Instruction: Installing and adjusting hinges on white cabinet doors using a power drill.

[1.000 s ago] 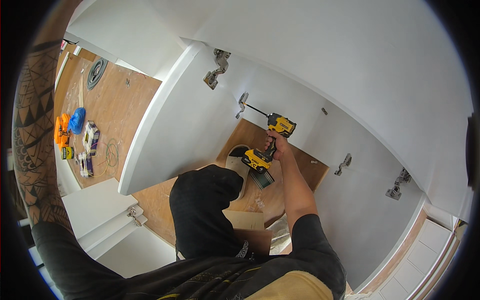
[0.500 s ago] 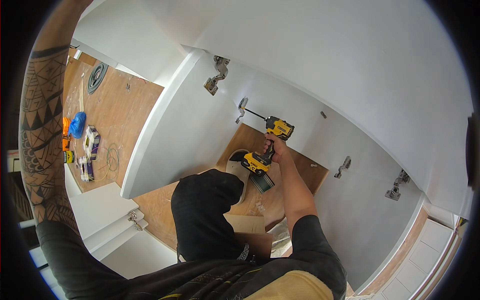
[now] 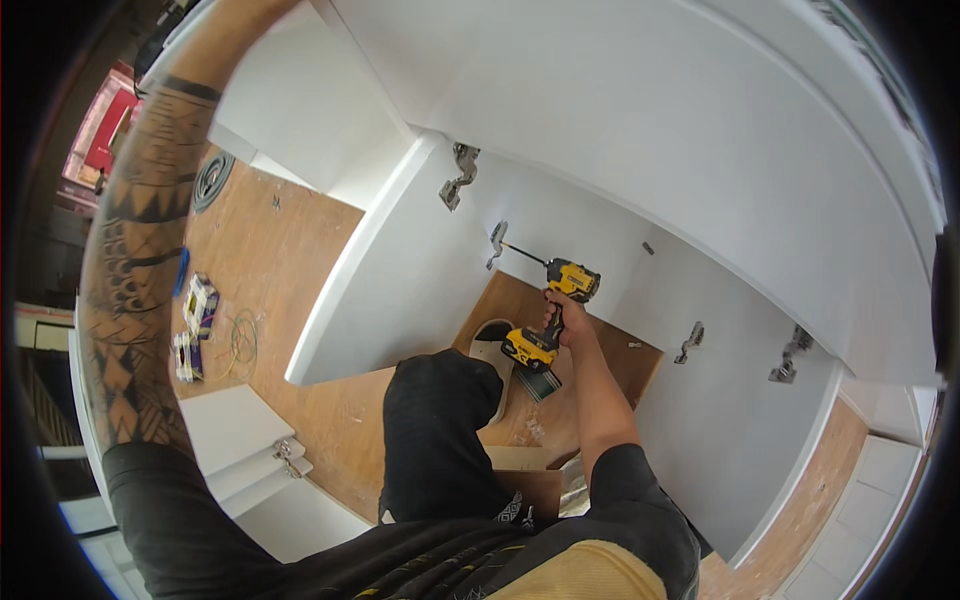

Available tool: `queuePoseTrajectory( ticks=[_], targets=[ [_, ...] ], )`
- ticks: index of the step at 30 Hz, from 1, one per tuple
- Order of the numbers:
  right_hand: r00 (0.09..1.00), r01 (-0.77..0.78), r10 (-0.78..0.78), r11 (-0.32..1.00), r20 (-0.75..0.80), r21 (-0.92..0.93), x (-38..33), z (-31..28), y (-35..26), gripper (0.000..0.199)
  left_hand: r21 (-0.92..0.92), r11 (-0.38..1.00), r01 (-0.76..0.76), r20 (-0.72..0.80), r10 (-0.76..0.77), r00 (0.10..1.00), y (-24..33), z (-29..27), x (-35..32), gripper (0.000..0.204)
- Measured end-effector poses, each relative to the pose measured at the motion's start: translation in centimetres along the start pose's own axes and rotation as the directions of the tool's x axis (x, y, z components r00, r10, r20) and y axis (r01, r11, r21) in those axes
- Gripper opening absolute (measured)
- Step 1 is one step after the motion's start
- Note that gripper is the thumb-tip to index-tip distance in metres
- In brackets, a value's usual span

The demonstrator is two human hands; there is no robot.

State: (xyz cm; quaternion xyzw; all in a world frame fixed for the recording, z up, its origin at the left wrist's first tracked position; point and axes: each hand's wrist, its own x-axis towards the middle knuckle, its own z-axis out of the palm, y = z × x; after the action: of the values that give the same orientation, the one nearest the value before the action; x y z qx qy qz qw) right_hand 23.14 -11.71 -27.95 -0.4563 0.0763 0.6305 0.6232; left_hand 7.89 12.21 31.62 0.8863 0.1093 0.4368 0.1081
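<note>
My right hand [image 3: 568, 318] is closed round the grip of a yellow-and-black cordless drill driver [image 3: 573, 281] with a battery at its base. Its long thin bit [image 3: 523, 254] points left and reaches a small metal hinge plate [image 3: 498, 240] on the white cabinet's inner side. Whether the tip sits in a screw is too small to tell. Above that plate, a larger hinge [image 3: 460, 177] hangs from the panel edge. My tattooed left forearm [image 3: 150, 260] rises along the left side, and the hand itself is out of the picture at the top.
A broad white panel [image 3: 640, 110] spans the space overhead. More hinge hardware [image 3: 690, 342] is on the right side panel. My bent knee [image 3: 440, 400] is below the driver. On the wooden floor [image 3: 280, 250] lie a coiled hose [image 3: 212, 180], small boxes [image 3: 201, 305] and stacked white boards [image 3: 235, 425].
The whole view has shifted, so the cabinet and floor appear farther right at the left side. The driver's bit stays at the same hinge plate, and my right hand keeps its hold.
</note>
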Motion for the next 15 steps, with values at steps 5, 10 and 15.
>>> queuePoseTrajectory(
  ticks=[5,10,15],
  targets=[
    [0.894,0.24,-0.257,0.966,-0.366,-0.093,-8.0,0.8,0.7,0.011,0.266,0.937,0.227,0.058,-0.251,0.966,-0.6,1.8,0.0,0.064],
    [0.776,0.542,-0.575,0.818,-0.26,-0.193,-17.3,6.5,1.6,0.01,0.458,0.889,-0.02,-0.074,0.061,0.995,-4.4,0.4,-0.2,0.055],
    [0.732,0.618,-0.664,0.741,-0.153,-0.262,-25.4,7.5,2.0,0.01,0.557,0.777,-0.292,-0.038,0.376,0.926,2.3,3.4,1.9,0.06]
  ],
)
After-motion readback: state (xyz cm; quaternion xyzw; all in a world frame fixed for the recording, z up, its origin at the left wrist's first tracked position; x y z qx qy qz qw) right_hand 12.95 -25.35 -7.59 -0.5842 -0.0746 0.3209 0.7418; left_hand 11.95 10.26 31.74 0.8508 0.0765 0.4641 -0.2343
